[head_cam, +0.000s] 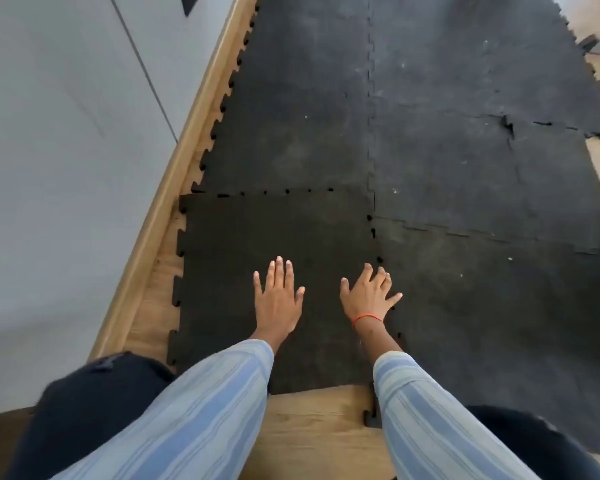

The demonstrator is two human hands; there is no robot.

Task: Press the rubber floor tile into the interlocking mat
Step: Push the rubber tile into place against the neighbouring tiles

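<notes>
A black rubber floor tile (pixel 257 237) with toothed edges lies at the near left of the interlocking mat (pixel 447 150), a wide spread of joined black tiles. Small gaps show along the tile's far seam and its right seam. My left hand (pixel 278 299) lies flat on the tile, fingers spread, holding nothing. My right hand (pixel 368 296) rests flat with spread fingers at the tile's right edge, its fingertips over the seam to the neighbouring tile (pixel 499 323). A red band circles the right wrist.
A wooden skirting board (pixel 174 178) and a grey wall (pixel 56 168) run along the left of the mat. Wooden floor (pixel 319 420) shows at the near edge between my arms. My dark-clothed knees sit at bottom left and bottom right. A torn seam (pixel 508 128) lies far right.
</notes>
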